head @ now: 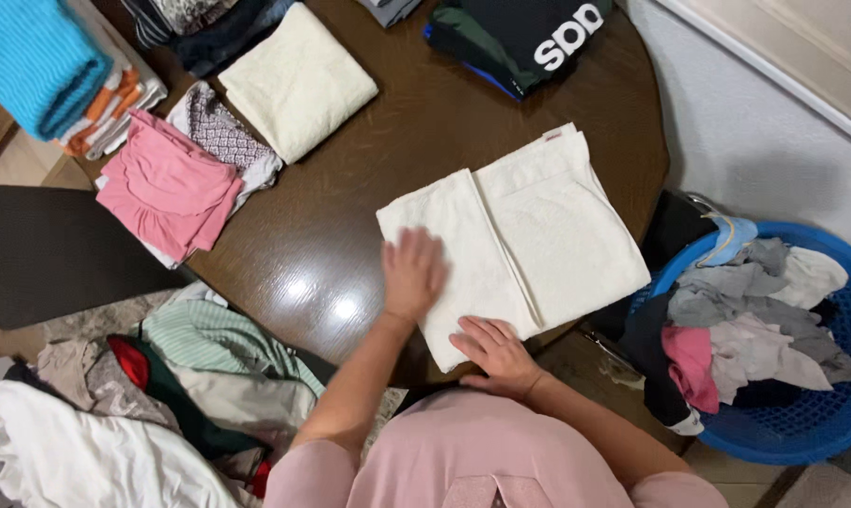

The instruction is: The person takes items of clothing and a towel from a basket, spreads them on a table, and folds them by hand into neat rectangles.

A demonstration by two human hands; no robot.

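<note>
Nearest the camera is the person's pink shirt front, and from it both bare forearms reach out over the round dark wooden tabletop. The right hand lies flat on the near corner of a folded cream towel, its fingers spread and stretched out, pressing on the cloth without gripping it. The left hand lies palm down on the left half of the same towel, a little blurred, its fingers extended and closed around nothing. The towel lies folded in two panels, with a crease running down its middle, at the tabletop's near right edge.

Farther back on the tabletop sit a second folded cream cloth, a pink folded garment on top of a patterned grey-white one, a turquoise knit piece on an orange-striped stack, and a dark garment at the far edge.

To the right, off the tabletop, a blue laundry basket holds crumpled grey, white and pink clothes. To the lower left lies a loose heap of unfolded clothes, white, green-striped and beige.
</note>
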